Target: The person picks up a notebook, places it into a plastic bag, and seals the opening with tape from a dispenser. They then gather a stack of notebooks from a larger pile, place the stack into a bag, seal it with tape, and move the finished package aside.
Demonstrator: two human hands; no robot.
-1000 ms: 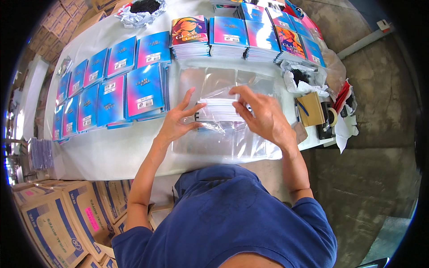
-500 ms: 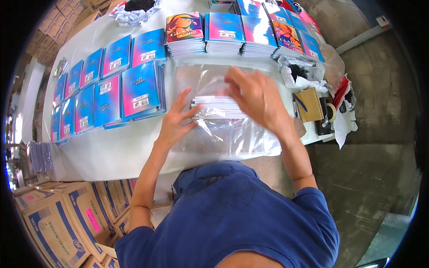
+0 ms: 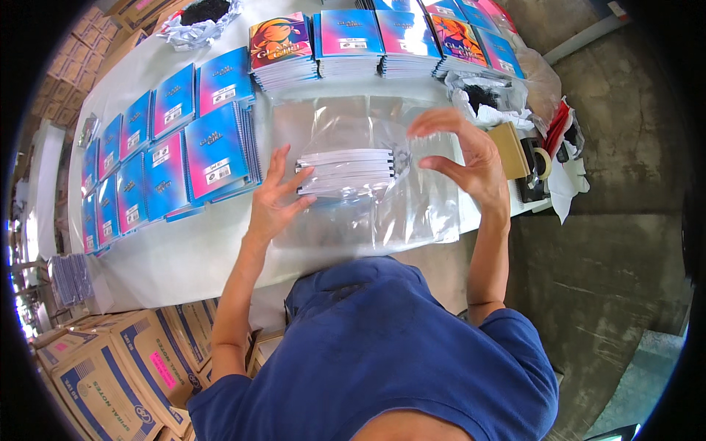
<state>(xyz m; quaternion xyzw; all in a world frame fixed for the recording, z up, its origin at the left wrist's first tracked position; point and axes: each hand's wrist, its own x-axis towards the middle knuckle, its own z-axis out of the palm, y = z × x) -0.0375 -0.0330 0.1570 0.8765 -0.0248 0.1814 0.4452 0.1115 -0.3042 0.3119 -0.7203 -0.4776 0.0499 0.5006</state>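
A short stack of notebooks [image 3: 346, 174] stands with its white page edges facing up, on clear plastic film [image 3: 331, 228] that is spread over the table. My left hand [image 3: 271, 202] is at the left end of this stack, fingers spread, with the thumb and a fingertip touching its end. To the right of the stack, my right hand [image 3: 474, 158] is raised over the film, open and curved, its fingers and thumb wide apart with nothing between them.
Rows of blue and pink spiral notebooks [image 3: 217, 151] fill the table's left side; more notebook stacks [image 3: 351, 37] line the back. At right are crumpled plastic [image 3: 485, 99], a tan pad [image 3: 509, 151] and a tape roll [image 3: 542, 164]. Cardboard boxes [image 3: 110, 389] stand lower left.
My right hand has moved right, off the notebook stack, and its fingers have opened wide. My left hand stays at the stack's left end. The whole view has shifted slightly.
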